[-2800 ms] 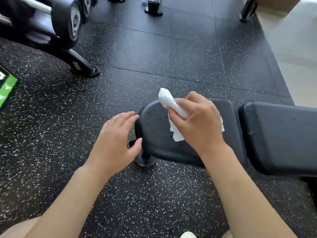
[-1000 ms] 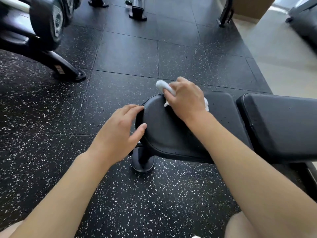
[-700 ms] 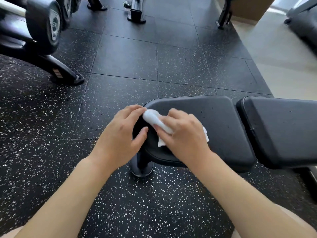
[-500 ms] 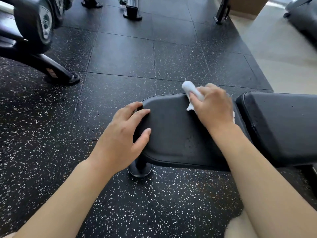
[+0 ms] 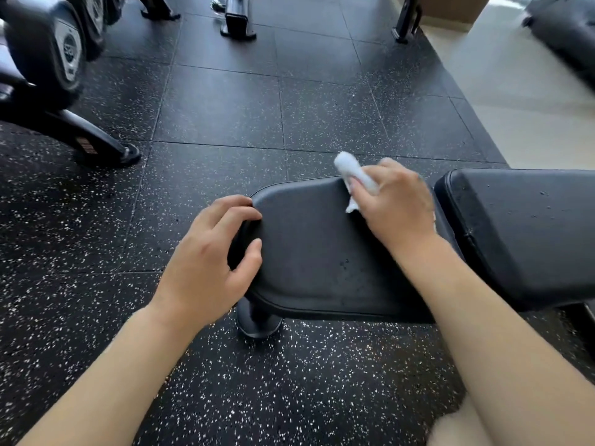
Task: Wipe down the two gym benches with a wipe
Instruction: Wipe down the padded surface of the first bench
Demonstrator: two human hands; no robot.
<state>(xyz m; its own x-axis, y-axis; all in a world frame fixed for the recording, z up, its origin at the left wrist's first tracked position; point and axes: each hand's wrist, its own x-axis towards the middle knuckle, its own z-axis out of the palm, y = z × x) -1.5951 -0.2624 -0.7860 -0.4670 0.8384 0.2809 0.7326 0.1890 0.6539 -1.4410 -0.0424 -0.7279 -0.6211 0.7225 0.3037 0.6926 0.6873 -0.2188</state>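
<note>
Right hand (image 5: pixel 394 204) pinches wipe (image 5: pixel 352 175), pressing it on seat pad (image 5: pixel 315 246) at far edge, near gap to back pad (image 5: pixel 528 226). Left hand (image 5: pixel 209 259), fingers loosely curled, rests on pad's end. Step: wiping seat. Next, likely: sweep across, then back pad.

Seat pad (image 5: pixel 322 252): centre; backrest pad (image 5: pixel 521 233) just beside it at 3 o'clock.
Wipe (image 5: pixel 354 175): on seat pad's 1 o'clock edge.
Dumbbell rack (image 5: pixel 48 75): on floor (image 5: pixel 225 107), 10 o'clock.
Bench foot (image 5: pixel 259 323): under seat pad, 7 o'clock.
</note>
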